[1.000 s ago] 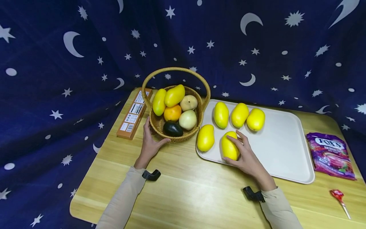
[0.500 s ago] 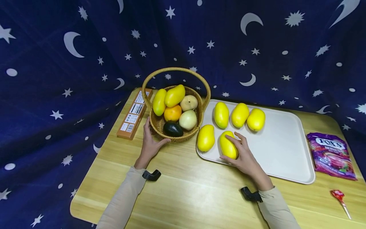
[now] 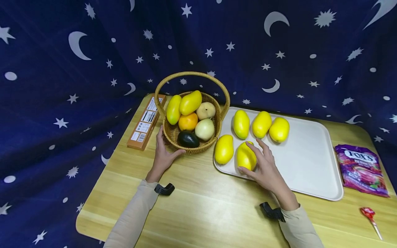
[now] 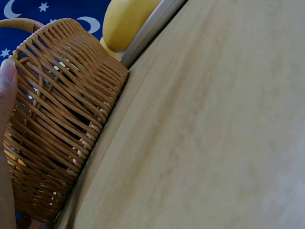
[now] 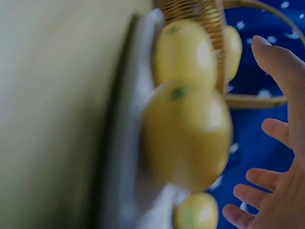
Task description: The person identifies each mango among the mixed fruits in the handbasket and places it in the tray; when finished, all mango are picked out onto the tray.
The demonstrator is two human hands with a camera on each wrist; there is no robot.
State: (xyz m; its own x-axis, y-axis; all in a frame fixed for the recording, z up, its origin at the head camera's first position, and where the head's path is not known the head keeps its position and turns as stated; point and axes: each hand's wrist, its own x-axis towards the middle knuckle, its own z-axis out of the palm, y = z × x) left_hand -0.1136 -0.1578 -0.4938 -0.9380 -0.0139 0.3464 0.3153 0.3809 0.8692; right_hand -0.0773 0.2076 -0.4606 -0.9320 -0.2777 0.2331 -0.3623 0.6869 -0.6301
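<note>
My left hand (image 3: 164,156) rests against the near left side of a wicker basket (image 3: 198,149), fingers along its left wall and thumb at the front. Inside are two mangoes, an orange (image 3: 187,122), a dark avocado (image 3: 188,139) and two pale round fruits. In the left wrist view the thumb (image 4: 6,78) lies at the woven rim (image 4: 66,23). My right hand (image 3: 263,167) is spread beside a yellow mango (image 3: 245,156) on the white tray (image 3: 310,162); the right wrist view shows the palm and fingers apart from this mango (image 5: 186,138). Several other mangoes (image 3: 224,149) lie on the tray.
An orange-brown box (image 3: 145,122) lies left of the basket. Right of the tray are a purple FOX'S candy bag (image 3: 361,168) and a red lollipop (image 3: 369,213). A dark blue starry cloth (image 3: 198,41) hangs behind the wooden table (image 3: 198,213).
The mango at my right hand has shifted slightly left on the tray and turned a little. My right fingers have loosened from it. The left hand and basket stay in place.
</note>
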